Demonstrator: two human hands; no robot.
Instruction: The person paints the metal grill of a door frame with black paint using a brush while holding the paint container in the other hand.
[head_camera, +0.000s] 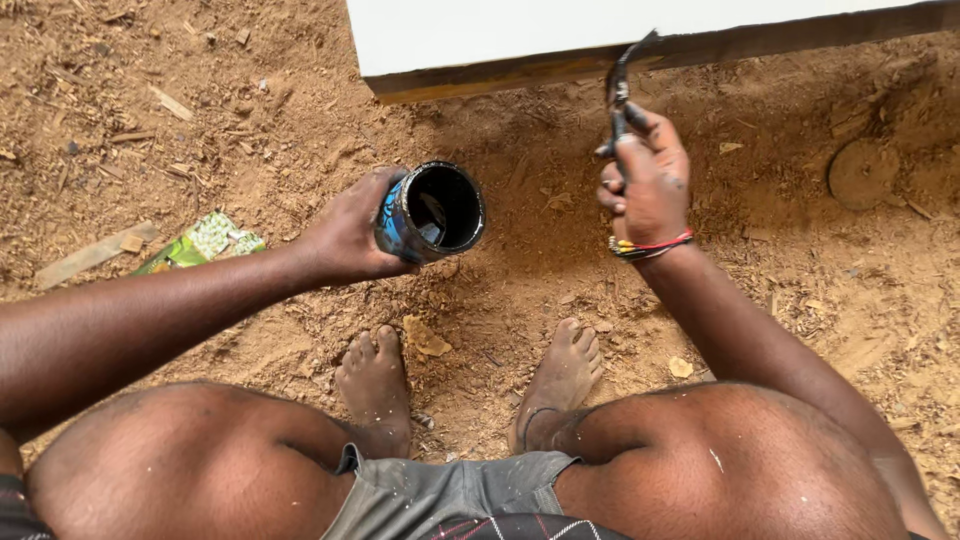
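My left hand grips a small tin can with a black rim, tilted so its open mouth faces me; dark paint coats the inside. My right hand is closed on a thin black-stained brush, whose tip touches the dark lower edge of a white board lying across the top of the view. A red and yellow band circles my right wrist. I am squatting, both bare feet on the ground between my knees.
Sandy ground strewn with wood chips and sawdust lies all around. A green crumpled packet and a flat wood sliver lie at the left. A round flat disc is half buried at the right.
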